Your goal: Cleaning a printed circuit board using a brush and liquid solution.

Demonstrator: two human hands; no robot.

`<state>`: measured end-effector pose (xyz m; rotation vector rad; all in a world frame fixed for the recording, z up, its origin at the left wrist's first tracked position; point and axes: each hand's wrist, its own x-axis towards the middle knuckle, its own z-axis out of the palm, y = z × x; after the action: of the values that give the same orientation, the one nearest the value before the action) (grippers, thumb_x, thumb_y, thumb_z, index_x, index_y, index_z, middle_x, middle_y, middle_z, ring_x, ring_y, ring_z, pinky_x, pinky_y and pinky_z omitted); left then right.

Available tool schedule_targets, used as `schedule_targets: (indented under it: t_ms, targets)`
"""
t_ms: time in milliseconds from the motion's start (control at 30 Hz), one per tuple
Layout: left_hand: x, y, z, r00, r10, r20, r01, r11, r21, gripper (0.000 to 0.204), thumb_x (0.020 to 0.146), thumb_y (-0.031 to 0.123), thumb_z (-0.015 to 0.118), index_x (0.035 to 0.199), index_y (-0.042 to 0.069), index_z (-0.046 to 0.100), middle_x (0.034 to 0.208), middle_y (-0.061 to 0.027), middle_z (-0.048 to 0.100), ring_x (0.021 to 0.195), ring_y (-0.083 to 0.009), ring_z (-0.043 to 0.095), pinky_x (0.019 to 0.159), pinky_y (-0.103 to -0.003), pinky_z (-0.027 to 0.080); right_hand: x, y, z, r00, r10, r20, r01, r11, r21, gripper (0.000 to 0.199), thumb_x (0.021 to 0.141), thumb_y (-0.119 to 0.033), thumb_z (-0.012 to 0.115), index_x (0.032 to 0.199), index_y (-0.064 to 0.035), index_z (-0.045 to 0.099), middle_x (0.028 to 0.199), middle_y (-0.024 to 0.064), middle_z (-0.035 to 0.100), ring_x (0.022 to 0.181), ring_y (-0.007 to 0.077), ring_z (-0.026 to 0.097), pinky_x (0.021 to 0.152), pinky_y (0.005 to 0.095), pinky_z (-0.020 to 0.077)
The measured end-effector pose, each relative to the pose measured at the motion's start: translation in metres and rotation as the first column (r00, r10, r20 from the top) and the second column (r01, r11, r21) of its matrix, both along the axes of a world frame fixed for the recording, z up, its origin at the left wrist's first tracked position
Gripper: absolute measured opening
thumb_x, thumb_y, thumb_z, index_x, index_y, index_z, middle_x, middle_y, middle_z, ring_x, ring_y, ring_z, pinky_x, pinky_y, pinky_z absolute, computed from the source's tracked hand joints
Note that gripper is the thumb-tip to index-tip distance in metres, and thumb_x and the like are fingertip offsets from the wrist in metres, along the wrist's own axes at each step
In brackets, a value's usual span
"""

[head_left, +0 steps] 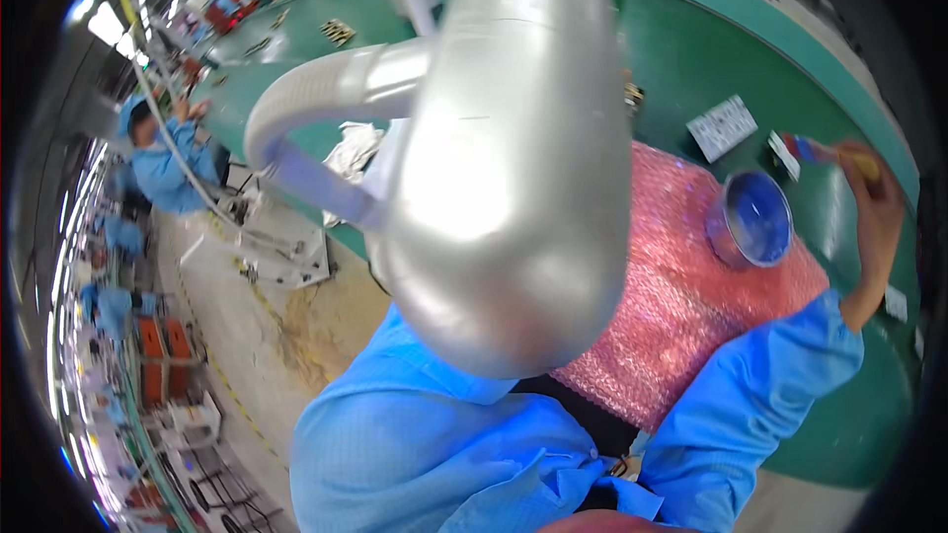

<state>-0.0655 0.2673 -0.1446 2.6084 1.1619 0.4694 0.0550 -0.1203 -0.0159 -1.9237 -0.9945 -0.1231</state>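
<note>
My right hand (pixel 874 202) reaches out over the green bench at the far right, its fingers closed round a brush (pixel 810 150) with a yellowish handle and a blue and red end. The brush's end is beside a small white-and-dark block (pixel 785 158), and I cannot tell whether they touch. Nearer to me, a metal cup (pixel 726 229) with blue inside stands on pink bubble wrap (pixel 671 266). My left hand does not show; a big shiny metal duct (pixel 509 138) blocks the middle of the view.
A pale printed box (pixel 722 128) lies beyond the cup on the green bench (pixel 681 30). A ribbed hose (pixel 316 89) curves off the duct. White cloth (pixel 353 153) lies left of it. A person in blue (pixel 173 173) works at the far left.
</note>
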Motion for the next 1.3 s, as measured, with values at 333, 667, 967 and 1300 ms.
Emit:
schedule_targets:
  t_ms: [333, 667, 967, 1300]
  targets:
    - [-0.052, 0.004, 0.027, 0.993, 0.115, 0.032, -0.117, 0.991, 0.060, 0.043, 0.073, 0.035, 0.068, 0.100, 0.002, 0.072, 0.101, -0.0243, 0.068, 0.097, -0.0417, 0.064, 0.096, -0.055, 0.043, -0.004, 0.015, 0.001, 0.999, 0.037, -0.008, -0.037, 0.999, -0.004, 0.019, 0.097, -0.013, 0.062, 0.110, -0.0021, 0.068, 0.104, 0.0043, 0.067, 0.100, 0.0120, 0.060, 0.090, 0.0231, 0.0446]
    - [-0.080, 0.019, 0.021, 0.981, 0.185, -0.051, -0.182, 0.982, 0.058, 0.045, 0.074, 0.039, 0.069, 0.103, 0.004, 0.071, 0.104, -0.0234, 0.068, 0.097, -0.0396, 0.065, 0.093, -0.052, 0.045, 0.000, 0.019, 0.000, 0.999, 0.048, -0.008, -0.048, 0.998, -0.045, 0.019, 0.097, -0.014, 0.061, 0.111, -0.0021, 0.067, 0.104, 0.0042, 0.066, 0.099, 0.0114, 0.060, 0.090, 0.0225, 0.0441]
    - [-0.126, 0.038, 0.030, 0.960, 0.248, -0.133, -0.238, 0.967, 0.087, 0.047, 0.076, 0.042, 0.070, 0.106, 0.005, 0.071, 0.106, -0.0225, 0.068, 0.097, -0.0378, 0.066, 0.090, -0.049, 0.048, -0.013, 0.027, 0.002, 0.997, 0.060, -0.040, -0.060, 0.998, -0.009, 0.019, 0.096, -0.013, 0.063, 0.110, -0.0008, 0.067, 0.103, 0.0042, 0.066, 0.097, 0.0106, 0.060, 0.088, 0.0231, 0.0447]
    - [-0.160, 0.055, 0.039, 0.941, 0.252, -0.228, -0.233, 0.967, 0.106, 0.050, 0.078, 0.045, 0.071, 0.109, 0.006, 0.071, 0.108, -0.0216, 0.067, 0.097, -0.0358, 0.066, 0.087, -0.046, 0.051, -0.025, 0.028, 0.010, 0.999, 0.027, -0.029, -0.029, 0.998, -0.058, 0.018, 0.095, -0.013, 0.064, 0.110, -0.0019, 0.067, 0.102, 0.0033, 0.067, 0.097, 0.0103, 0.060, 0.088, 0.0226, 0.0447]
